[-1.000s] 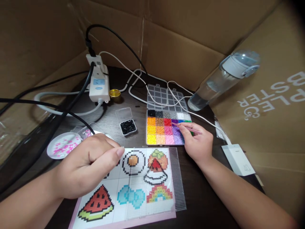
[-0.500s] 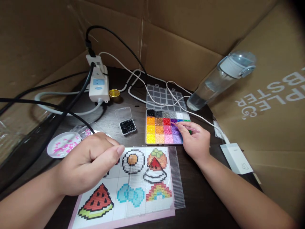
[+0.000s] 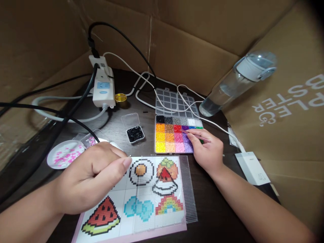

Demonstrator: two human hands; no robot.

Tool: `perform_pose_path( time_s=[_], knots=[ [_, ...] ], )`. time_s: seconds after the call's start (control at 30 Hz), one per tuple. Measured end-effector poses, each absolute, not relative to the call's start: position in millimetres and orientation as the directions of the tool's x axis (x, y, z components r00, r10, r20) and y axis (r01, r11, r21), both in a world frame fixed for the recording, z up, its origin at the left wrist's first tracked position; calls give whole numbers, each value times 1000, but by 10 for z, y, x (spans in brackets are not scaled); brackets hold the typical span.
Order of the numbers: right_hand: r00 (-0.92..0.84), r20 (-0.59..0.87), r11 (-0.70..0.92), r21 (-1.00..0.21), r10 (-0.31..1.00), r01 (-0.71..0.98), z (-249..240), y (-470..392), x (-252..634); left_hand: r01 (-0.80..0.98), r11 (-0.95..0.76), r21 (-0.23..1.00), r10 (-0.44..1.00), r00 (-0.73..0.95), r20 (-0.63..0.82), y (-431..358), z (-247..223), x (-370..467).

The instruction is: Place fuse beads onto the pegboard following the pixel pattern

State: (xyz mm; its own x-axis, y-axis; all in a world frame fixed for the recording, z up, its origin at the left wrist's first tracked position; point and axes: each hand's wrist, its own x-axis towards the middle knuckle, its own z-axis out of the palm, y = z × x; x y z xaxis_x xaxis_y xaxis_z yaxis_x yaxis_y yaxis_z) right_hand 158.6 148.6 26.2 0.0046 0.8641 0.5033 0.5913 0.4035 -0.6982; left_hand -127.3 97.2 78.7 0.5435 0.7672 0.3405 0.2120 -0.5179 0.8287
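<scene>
Pink tweezers (image 3: 199,135) are pinched in my right hand (image 3: 209,148), their tips at the red beads (image 3: 178,128) in the sectioned bead box (image 3: 155,135). My left hand (image 3: 93,177) is closed, thumb against the curled fingers, above the left part of the pattern sheet (image 3: 121,233); whatever it may hold is hidden. Printed on the sheet are a watermelon slice, a fried egg, a bow and a rainbow. A clear pegboard (image 3: 191,189) overlies its right half. On the board, a second watermelon slice has black outline beads and some red ones (image 3: 165,174).
A small case of black beads (image 3: 135,134) stands left of the box. A white dish (image 3: 65,153) holds pink and white pieces. Behind are a power strip (image 3: 103,86), a gold cup (image 3: 120,98) and loose cables. A water bottle (image 3: 235,84) and white charger (image 3: 252,168) are at right.
My left hand has shifted slightly down and left in the view. My right hand stays almost in place, the tweezer tips still at the red beads.
</scene>
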Motion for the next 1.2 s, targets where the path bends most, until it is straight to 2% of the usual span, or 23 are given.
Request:
perform_pose_path(
  time_s=[1.2],
  knots=[
    [-55, 544, 481, -684, 837, 549, 278, 1484, 1598, 230, -519, 823, 766, 552, 330, 982, 813, -1250]
  ],
)
